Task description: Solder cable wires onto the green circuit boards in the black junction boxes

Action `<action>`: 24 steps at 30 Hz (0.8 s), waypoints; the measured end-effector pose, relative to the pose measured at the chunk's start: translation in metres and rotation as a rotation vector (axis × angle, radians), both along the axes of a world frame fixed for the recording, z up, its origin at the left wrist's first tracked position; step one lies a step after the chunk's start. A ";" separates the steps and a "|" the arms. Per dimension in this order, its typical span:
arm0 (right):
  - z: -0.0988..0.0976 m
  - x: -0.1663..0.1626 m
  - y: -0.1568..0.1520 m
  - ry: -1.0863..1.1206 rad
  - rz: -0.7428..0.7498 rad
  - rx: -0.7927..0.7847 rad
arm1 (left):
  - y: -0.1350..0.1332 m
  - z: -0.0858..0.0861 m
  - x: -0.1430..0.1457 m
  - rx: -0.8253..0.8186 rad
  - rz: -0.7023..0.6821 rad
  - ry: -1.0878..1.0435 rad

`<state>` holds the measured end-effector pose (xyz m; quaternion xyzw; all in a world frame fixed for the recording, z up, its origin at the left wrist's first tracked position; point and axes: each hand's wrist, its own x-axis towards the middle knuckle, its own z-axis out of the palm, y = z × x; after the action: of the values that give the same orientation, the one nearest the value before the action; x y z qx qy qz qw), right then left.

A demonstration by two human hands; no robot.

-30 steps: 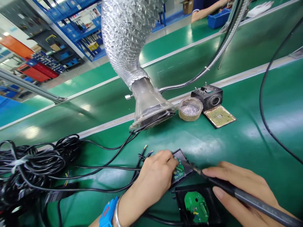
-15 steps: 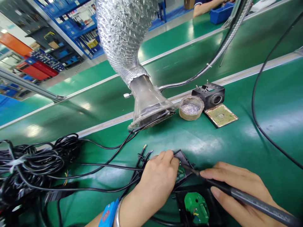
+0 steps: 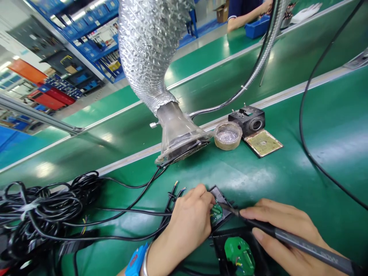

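My left hand (image 3: 188,222) is curled over a small black housing (image 3: 220,195) that carries a green circuit board (image 3: 216,212), its fingers pressing wires against the board. My right hand (image 3: 283,230) is wrapped round a dark soldering iron (image 3: 290,239) whose tip touches that board. A second black housing with a green board (image 3: 239,256) lies just in front of the first, between my hands. Thin black wires (image 3: 135,211) run from under my left hand off to the left.
A silver fume duct with a clear funnel (image 3: 178,134) hangs above the green bench. Behind it sit a tin of solder dross (image 3: 227,135), a black iron stand (image 3: 247,120) and a yellow sponge tray (image 3: 263,143). A heap of black cables (image 3: 43,211) lies left. Another person's arm (image 3: 244,15) works far back.
The view has shifted slightly. Both hands stay on the board, and the iron tip has crept a little closer to the green board.
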<state>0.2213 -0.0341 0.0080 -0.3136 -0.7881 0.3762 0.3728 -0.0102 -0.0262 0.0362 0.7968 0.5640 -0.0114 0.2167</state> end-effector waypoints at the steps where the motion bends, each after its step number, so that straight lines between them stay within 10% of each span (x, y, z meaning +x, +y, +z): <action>1: -0.001 0.000 0.000 0.010 -0.001 -0.003 | -0.001 -0.001 0.000 0.001 0.007 -0.013; 24: 0.003 -0.004 0.002 -0.016 -0.043 0.123 | 0.005 0.003 0.004 0.026 -0.042 0.179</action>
<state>0.2172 -0.0325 0.0107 -0.3098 -0.8059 0.3164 0.3929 -0.0058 -0.0211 0.0393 0.8070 0.5643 -0.0798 0.1548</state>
